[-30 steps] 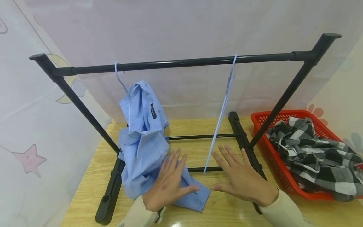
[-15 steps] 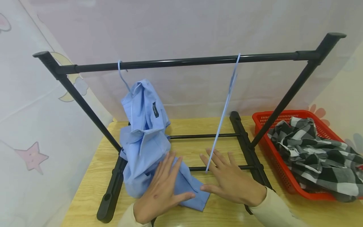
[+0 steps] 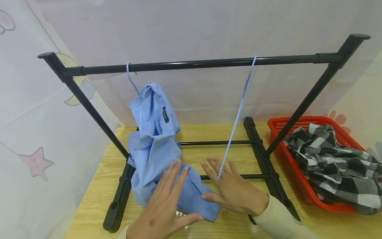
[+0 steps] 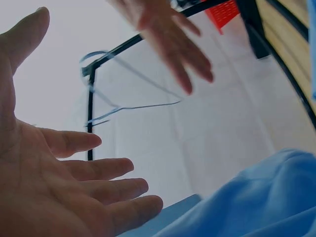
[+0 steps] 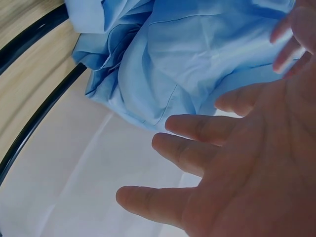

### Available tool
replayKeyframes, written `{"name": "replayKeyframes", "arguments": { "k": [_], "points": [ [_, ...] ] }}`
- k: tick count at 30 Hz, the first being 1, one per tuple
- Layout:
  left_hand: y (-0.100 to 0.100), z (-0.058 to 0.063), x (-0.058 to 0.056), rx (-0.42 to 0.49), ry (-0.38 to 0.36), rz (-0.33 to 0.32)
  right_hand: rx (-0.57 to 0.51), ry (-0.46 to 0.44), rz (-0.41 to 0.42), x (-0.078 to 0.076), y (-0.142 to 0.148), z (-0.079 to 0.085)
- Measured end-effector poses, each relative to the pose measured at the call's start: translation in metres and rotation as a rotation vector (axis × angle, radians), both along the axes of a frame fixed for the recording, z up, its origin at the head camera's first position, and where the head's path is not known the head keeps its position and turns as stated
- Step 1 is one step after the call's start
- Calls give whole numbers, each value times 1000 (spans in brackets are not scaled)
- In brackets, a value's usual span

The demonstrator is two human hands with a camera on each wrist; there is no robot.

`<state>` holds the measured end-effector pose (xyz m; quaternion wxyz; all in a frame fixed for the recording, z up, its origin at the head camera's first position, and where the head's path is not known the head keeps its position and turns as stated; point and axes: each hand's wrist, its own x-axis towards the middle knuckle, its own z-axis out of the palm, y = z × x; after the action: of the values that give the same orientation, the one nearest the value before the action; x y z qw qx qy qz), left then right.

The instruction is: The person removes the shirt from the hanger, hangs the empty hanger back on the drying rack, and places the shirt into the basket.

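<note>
From the middle of the head view, we find the blue garment (image 3: 152, 149) at eight o'clock, bunched on a hanger (image 3: 131, 79) whose hook goes over the black bar (image 3: 194, 64). Our left hand (image 3: 165, 205) is between six and seven o'clock, in front of the lower cloth; our right hand (image 3: 231, 189) is at five o'clock, by the end of a bare hanger (image 3: 241, 103). Both hands have the fingers spread and grip nothing (whether the left one touches the cloth, we cannot tell).

We judge the garment light, soft and floppy, not fragile, but maybe ready to slip from its thin hanger. We would take it at the upper fold, near the dark label (image 3: 165, 114), with the other hand steadying the hook.
</note>
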<state>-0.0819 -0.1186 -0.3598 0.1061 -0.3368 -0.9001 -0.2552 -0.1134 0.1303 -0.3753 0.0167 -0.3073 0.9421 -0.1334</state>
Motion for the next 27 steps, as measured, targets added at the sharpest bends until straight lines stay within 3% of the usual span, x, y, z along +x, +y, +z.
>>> {"name": "replayKeyframes", "arguments": {
  "k": [8,15,21,27],
  "points": [
    [-9,19,5,118,168,-10,-44,46,49,0,-7,0],
    [-23,32,-1,353,340,-38,-72,82,75,1,-11,2],
    [-35,39,-10,428,433,15,-80,92,82,0,-13,3],
    [-45,42,-18,454,473,76,-117,92,103,-1,-17,2]
  ]
}}
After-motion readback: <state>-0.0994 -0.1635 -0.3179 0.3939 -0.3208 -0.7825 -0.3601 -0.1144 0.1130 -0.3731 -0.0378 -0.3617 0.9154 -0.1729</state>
